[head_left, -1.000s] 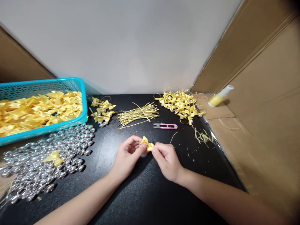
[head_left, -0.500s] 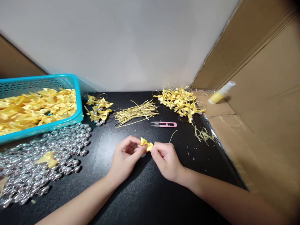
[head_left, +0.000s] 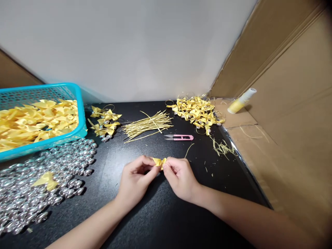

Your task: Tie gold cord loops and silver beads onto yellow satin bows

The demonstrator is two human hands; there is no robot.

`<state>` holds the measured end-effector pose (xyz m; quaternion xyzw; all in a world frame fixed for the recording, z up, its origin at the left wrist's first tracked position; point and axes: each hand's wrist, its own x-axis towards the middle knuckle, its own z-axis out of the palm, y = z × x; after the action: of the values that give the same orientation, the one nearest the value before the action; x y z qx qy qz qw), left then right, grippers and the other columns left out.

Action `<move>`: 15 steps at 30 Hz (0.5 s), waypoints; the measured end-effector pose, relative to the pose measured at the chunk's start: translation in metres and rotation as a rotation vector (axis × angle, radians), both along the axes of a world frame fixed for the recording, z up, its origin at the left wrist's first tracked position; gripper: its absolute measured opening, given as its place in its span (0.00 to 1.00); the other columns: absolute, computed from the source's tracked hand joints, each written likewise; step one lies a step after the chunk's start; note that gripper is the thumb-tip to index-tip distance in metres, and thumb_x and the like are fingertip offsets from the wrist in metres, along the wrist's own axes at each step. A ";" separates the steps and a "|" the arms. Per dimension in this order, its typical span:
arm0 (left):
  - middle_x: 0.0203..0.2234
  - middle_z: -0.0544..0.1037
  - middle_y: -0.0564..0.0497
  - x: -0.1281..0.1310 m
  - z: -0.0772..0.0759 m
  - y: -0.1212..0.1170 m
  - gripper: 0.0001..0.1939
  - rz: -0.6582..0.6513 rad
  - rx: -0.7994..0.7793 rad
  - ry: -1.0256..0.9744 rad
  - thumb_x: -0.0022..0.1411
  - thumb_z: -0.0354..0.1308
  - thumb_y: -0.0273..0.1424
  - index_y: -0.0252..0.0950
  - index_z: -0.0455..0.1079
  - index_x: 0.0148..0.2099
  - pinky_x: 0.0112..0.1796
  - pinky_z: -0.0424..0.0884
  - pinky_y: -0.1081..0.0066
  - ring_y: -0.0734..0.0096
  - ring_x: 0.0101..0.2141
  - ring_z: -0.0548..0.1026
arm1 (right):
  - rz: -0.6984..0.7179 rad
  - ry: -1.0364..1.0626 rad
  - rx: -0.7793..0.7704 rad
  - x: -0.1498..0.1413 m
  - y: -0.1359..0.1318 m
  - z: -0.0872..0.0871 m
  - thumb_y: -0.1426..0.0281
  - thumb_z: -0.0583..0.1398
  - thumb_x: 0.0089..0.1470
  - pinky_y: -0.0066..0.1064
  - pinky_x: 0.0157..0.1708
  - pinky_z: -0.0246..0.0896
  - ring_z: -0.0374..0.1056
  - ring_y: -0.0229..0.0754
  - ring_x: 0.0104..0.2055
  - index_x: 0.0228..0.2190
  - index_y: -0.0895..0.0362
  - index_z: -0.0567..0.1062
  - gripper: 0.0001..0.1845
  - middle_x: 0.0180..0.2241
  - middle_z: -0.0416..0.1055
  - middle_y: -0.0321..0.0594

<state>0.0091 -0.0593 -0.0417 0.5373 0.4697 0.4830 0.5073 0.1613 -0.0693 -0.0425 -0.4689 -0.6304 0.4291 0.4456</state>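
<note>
Between my hands, above the black table, is a small yellow ribbon bow (head_left: 160, 162). My left hand (head_left: 138, 176) pinches its left side between thumb and fingers. On its other side my right hand (head_left: 181, 178) has thumb and forefinger closed on the ribbon. My fingers cover much of the bow, so its underside is hidden. A thin gold cord (head_left: 189, 150) sticks up behind my right hand; whether it joins the bow I cannot tell. Just beyond my hands lie pink thread snips (head_left: 178, 137) with the blades pointing left.
At left, a blue basket (head_left: 82, 119) holds yellow bows, with silver beads (head_left: 64, 173) spread before it. Gold cord pieces (head_left: 147, 125) lie centrally between finished bow clusters (head_left: 105, 121) and a larger bow pile (head_left: 197, 112). Cord scraps (head_left: 223, 148) and a spool (head_left: 241, 101) are right.
The bow has turned and sunk further between my fingers, with less of its upper loop showing. My hands have drawn slightly closer together. The whole view has shifted a little.
</note>
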 end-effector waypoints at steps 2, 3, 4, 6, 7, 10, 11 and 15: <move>0.25 0.79 0.54 0.000 -0.001 -0.002 0.05 -0.024 0.035 0.017 0.53 0.64 0.23 0.36 0.74 0.28 0.30 0.72 0.81 0.78 0.26 0.76 | -0.004 -0.002 0.008 0.000 0.000 -0.002 0.74 0.53 0.54 0.24 0.19 0.40 0.46 0.30 0.19 0.17 0.56 0.53 0.17 0.16 0.48 0.28; 0.26 0.79 0.54 0.001 -0.001 -0.003 0.05 -0.030 0.049 0.025 0.53 0.64 0.22 0.36 0.74 0.28 0.31 0.72 0.81 0.77 0.27 0.76 | -0.005 -0.003 0.016 0.000 -0.001 -0.002 0.74 0.53 0.55 0.24 0.19 0.41 0.46 0.30 0.19 0.17 0.56 0.53 0.18 0.16 0.48 0.28; 0.26 0.80 0.54 0.001 -0.001 -0.004 0.05 -0.029 0.053 0.032 0.53 0.64 0.22 0.36 0.74 0.28 0.32 0.72 0.80 0.77 0.27 0.76 | -0.007 -0.009 0.029 0.000 -0.001 -0.003 0.74 0.53 0.55 0.24 0.20 0.41 0.46 0.30 0.19 0.18 0.56 0.53 0.18 0.16 0.49 0.28; 0.26 0.79 0.53 0.000 0.000 -0.004 0.04 -0.018 0.030 0.029 0.53 0.65 0.24 0.36 0.74 0.30 0.32 0.72 0.80 0.76 0.28 0.76 | -0.015 -0.031 0.071 0.000 -0.002 -0.003 0.74 0.53 0.56 0.24 0.20 0.42 0.48 0.30 0.19 0.18 0.56 0.54 0.17 0.17 0.50 0.28; 0.26 0.79 0.52 0.000 0.001 -0.004 0.03 -0.012 0.002 0.002 0.54 0.65 0.25 0.36 0.74 0.32 0.32 0.73 0.79 0.75 0.28 0.76 | -0.018 -0.046 0.101 0.000 -0.003 -0.003 0.74 0.53 0.57 0.24 0.21 0.44 0.50 0.30 0.19 0.19 0.56 0.56 0.17 0.17 0.52 0.29; 0.26 0.77 0.53 -0.001 0.004 -0.002 0.09 -0.030 -0.155 -0.217 0.57 0.64 0.35 0.36 0.71 0.37 0.29 0.74 0.75 0.73 0.26 0.75 | -0.019 -0.096 0.212 0.002 -0.005 -0.002 0.76 0.52 0.59 0.25 0.24 0.49 0.56 0.31 0.22 0.22 0.57 0.61 0.14 0.20 0.60 0.31; 0.25 0.75 0.53 -0.002 0.005 -0.001 0.10 -0.053 -0.223 -0.303 0.59 0.62 0.38 0.36 0.70 0.38 0.28 0.73 0.74 0.73 0.24 0.75 | -0.008 -0.115 0.245 0.002 -0.005 -0.002 0.76 0.51 0.60 0.25 0.25 0.51 0.58 0.32 0.23 0.22 0.57 0.63 0.14 0.21 0.62 0.33; 0.22 0.74 0.55 -0.004 0.008 0.005 0.14 -0.255 -0.438 -0.461 0.58 0.63 0.40 0.35 0.68 0.38 0.24 0.71 0.76 0.75 0.21 0.74 | -0.012 -0.230 0.379 0.004 -0.005 -0.002 0.75 0.50 0.61 0.28 0.27 0.54 0.59 0.35 0.24 0.23 0.57 0.65 0.15 0.22 0.64 0.35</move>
<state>0.0050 -0.0545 -0.0342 0.3468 0.3645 0.4120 0.7597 0.1650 -0.0741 -0.0446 -0.4263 -0.7437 0.2441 0.4535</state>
